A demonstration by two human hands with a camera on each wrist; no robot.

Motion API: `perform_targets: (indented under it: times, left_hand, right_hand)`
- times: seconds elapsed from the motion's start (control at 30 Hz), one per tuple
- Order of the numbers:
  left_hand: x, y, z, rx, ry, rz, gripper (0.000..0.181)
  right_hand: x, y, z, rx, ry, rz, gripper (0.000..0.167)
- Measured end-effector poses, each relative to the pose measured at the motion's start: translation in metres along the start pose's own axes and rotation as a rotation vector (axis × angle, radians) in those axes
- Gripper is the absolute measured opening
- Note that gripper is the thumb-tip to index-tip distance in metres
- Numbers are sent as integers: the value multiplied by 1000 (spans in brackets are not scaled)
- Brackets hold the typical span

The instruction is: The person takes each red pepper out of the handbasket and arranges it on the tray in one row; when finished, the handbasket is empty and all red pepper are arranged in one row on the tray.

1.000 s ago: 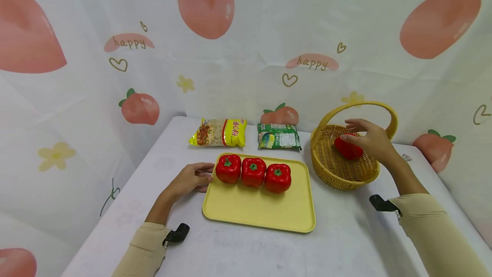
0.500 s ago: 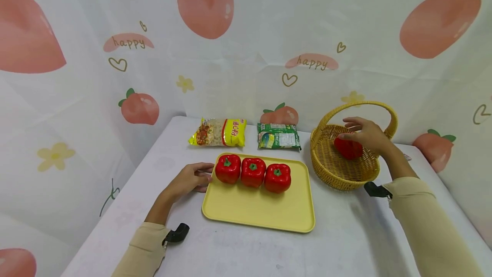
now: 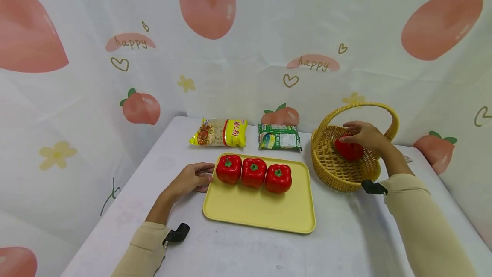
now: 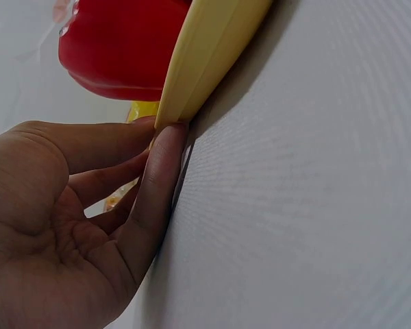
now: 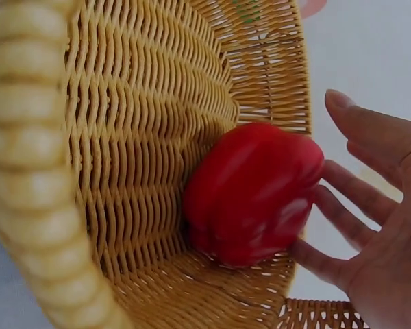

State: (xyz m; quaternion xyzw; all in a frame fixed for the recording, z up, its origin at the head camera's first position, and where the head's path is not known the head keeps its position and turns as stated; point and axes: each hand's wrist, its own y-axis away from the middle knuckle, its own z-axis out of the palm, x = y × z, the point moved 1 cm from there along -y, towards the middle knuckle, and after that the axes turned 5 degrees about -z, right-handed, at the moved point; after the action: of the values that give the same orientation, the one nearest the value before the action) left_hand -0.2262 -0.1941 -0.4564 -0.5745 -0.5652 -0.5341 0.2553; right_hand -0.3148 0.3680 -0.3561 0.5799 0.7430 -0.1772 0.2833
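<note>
Three red bell peppers (image 3: 253, 172) stand in a row on a yellow tray (image 3: 261, 210) in the head view. My left hand (image 3: 189, 181) is at the tray's left edge; in the left wrist view its thumb and fingers (image 4: 161, 161) pinch the tray rim (image 4: 205, 58). One more red bell pepper (image 5: 253, 199) lies inside a wicker basket (image 5: 137, 137). My right hand (image 3: 364, 135) reaches under the basket's handle, over that pepper. Its fingers (image 5: 356, 195) are spread and fairly straight, with tips at the pepper's side, while the thumb stands apart from it.
A yellow food bag (image 3: 219, 132) and a green packet (image 3: 279, 136) lie behind the tray on the white-covered table (image 3: 238, 253). The basket's tall handle (image 3: 324, 119) arches over its opening. A printed curtain (image 3: 246, 63) hangs behind the table.
My right hand has shifted slightly over the pepper in the basket, and its forearm has moved left and forward. My left hand, the tray and the peppers on it stay in place.
</note>
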Motion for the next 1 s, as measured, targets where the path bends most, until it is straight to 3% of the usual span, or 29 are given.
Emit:
perform_targets:
  times: [0.2, 1.0]
  left_hand:
    - [0, 0, 0, -4, 7, 5, 54]
    - [1, 1, 2, 15, -5, -6, 54]
  right_hand:
    - [-1, -2, 3, -2, -25, -2, 73]
    - [5, 0, 10, -60, 56, 60, 78]
